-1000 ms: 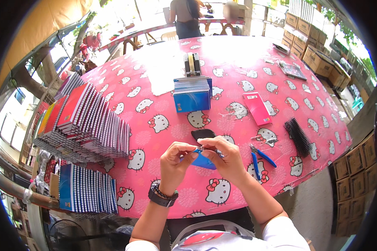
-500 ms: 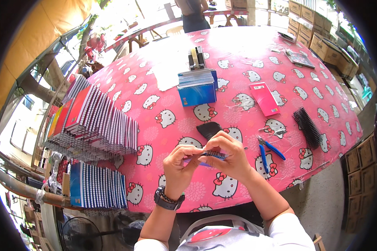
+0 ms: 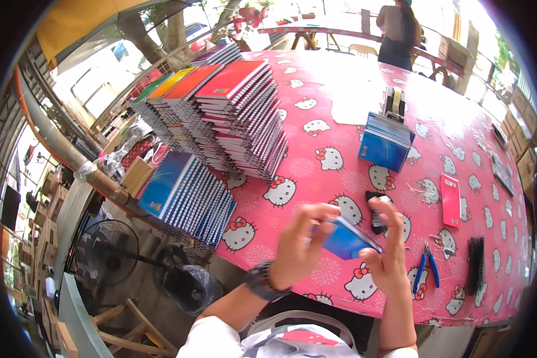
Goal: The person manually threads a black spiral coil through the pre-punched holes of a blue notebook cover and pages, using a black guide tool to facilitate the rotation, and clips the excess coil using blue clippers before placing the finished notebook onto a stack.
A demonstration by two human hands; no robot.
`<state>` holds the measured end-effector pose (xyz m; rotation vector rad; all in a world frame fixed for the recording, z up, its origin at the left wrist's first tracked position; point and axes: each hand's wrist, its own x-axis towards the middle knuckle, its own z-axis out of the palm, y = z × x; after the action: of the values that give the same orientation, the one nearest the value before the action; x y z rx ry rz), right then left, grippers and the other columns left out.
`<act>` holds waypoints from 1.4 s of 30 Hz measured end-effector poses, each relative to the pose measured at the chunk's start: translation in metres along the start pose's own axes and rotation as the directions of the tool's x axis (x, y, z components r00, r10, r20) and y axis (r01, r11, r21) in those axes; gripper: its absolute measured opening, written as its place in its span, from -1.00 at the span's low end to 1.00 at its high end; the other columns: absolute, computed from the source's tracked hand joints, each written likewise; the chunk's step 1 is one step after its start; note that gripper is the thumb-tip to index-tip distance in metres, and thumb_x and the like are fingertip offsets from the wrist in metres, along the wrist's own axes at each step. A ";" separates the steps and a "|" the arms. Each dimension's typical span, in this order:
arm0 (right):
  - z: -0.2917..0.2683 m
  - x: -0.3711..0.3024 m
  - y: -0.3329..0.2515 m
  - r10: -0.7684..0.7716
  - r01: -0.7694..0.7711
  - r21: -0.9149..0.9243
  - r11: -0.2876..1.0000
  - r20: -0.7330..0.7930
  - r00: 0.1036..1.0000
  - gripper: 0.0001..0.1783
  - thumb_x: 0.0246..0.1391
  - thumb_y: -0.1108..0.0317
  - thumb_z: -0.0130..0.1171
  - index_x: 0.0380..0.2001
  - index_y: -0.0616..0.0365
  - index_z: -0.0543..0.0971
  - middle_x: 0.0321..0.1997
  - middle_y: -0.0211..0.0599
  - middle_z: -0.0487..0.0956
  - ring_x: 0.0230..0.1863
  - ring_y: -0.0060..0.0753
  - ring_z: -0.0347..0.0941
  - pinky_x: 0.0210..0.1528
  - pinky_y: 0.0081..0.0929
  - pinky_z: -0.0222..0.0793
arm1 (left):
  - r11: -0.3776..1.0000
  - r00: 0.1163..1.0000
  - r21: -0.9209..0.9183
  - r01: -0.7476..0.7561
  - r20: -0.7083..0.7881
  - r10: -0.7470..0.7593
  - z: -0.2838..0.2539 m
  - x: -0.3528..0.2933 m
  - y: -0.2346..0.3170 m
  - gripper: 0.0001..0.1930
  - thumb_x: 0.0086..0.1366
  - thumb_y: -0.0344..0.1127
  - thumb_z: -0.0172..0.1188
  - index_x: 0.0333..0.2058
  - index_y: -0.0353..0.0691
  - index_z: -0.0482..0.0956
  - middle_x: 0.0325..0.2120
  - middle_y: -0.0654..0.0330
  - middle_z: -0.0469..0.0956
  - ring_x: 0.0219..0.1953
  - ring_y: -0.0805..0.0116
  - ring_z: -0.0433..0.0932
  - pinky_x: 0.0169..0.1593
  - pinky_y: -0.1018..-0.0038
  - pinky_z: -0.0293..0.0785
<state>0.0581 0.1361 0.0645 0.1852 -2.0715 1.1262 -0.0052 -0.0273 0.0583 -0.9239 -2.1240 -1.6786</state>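
Note:
A small blue spiral notebook (image 3: 346,240) is held above the near part of the table, tilted, between my two hands. My left hand (image 3: 304,244) closes round its left side, slightly blurred. At its right end my right hand (image 3: 386,256) grips with the thumb at the lower corner and the fingers at the upper edge. Just beyond lies a black object (image 3: 376,213), partly hidden behind my right fingers. Blue-handled cutting pliers (image 3: 426,271) rest on the table to the right of my right hand, and a bundle of black binding coils (image 3: 475,265) lies farther right.
Tall stacks of red spiral notebooks (image 3: 238,125) and a row of blue ones (image 3: 188,200) stand at the left edge. Farther back are a blue notebook stack (image 3: 383,146) and a tape dispenser (image 3: 394,104). A pink cover (image 3: 450,201) lies right. A person (image 3: 397,36) stands beyond.
My view has swung left. The notebook, earlier nearly edge-on with both hands pinching at its coil, now shows its blue cover, and my hands have moved apart to its two ends.

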 end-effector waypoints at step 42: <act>-0.009 0.112 0.241 -0.075 0.010 -0.740 0.672 -0.054 0.996 -0.75 -0.11 0.41 0.26 -0.27 0.10 0.56 -0.16 -0.31 0.54 0.00 -0.19 0.36 0.05 -0.19 0.21 | 0.378 0.988 0.922 -0.079 0.023 0.150 -0.169 0.067 0.061 -0.38 0.14 0.07 0.24 0.08 -0.19 0.40 0.14 0.04 0.34 0.19 0.02 0.26 0.25 0.12 0.10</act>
<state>-0.1241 0.3122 -0.0154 -0.2145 -2.2632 0.1734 -0.0450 -0.1595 0.1918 -0.5670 -2.3356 -0.1957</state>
